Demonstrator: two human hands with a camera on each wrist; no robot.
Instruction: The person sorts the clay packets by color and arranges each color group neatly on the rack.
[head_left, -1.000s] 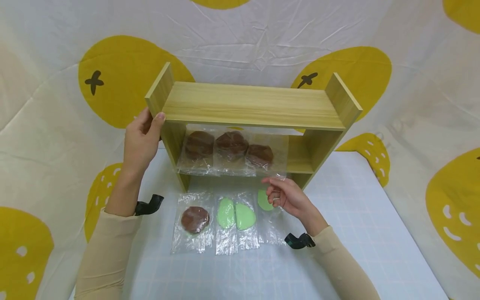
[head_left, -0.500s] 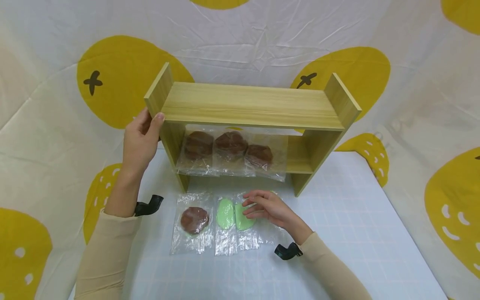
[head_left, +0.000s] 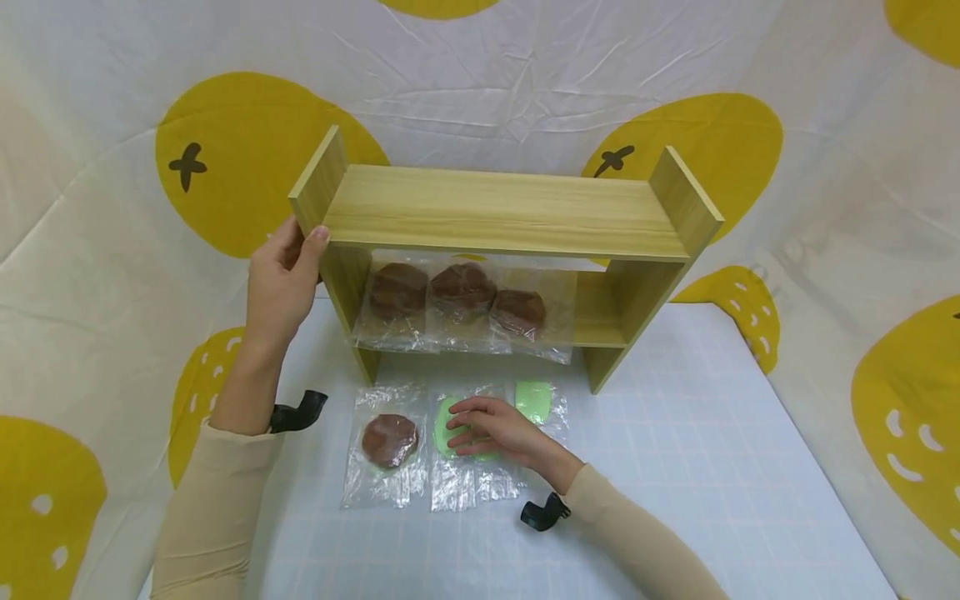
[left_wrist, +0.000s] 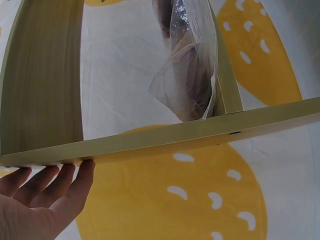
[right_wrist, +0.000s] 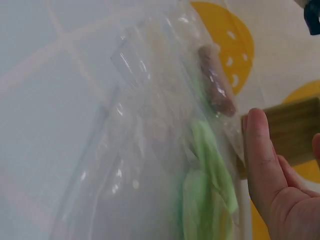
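Shelf (head_left: 510,212): pale wood, upright. Three brown bags (head_left: 462,287) lie on its lower board (head_left: 600,312), jutting past the front. Green bags (head_left: 533,403) sit flat before it, another brown bag (head_left: 390,440) beside them.

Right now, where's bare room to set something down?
Free: the top board, between side panels; the right end of the middle board, beside brown bags; the table right of green bags. Crowded: that board's left and the table beneath the right hand.

Creased wht backdrop (head_left: 517,67) w/ lg yellow blobs (head_left: 247,158); lt-blue checked tbl (head_left: 420,550)
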